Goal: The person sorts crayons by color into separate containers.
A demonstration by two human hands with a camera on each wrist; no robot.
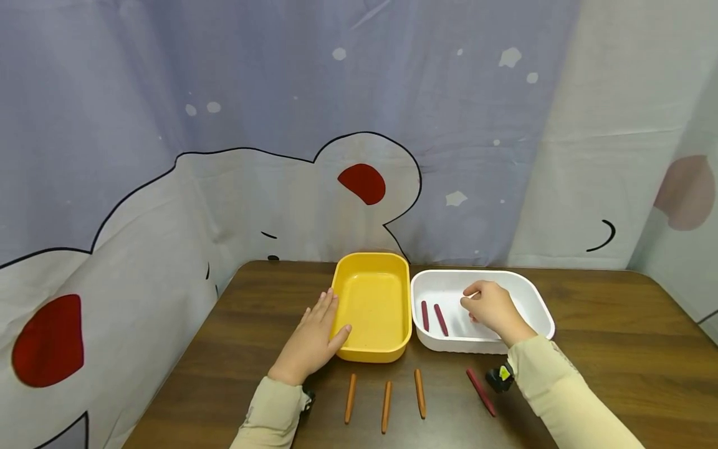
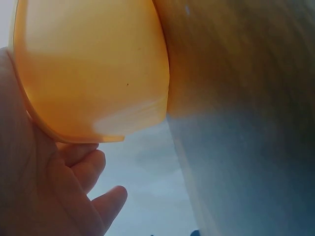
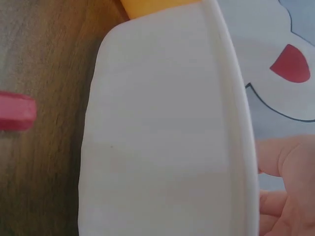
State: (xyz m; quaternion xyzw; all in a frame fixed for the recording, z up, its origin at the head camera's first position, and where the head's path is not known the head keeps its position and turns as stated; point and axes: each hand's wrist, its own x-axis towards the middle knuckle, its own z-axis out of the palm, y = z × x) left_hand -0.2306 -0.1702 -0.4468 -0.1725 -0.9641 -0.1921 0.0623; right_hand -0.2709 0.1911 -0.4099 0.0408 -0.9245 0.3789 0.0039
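Right hand point(image 1: 490, 308) hovers loosely curled in white bin point(image 1: 538, 299) near table's back edge, apparently empty; 2 dark-red sticks point(image 1: 433, 317) inside look light, stiff: pinch mid-length. Left hand point(image 1: 314, 340) flat against yellow bin point(image 1: 373, 349).

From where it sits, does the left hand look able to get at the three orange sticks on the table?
Probably yes. The left hand rests against the yellow tray, and the orange sticks lie on bare table just beside that wrist, nothing between.

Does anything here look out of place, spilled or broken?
Nothing stands out. The yellow tray and white tray sit upright side by side, two dark red sticks lie inside the white one, and the remaining sticks lie neatly on the table.
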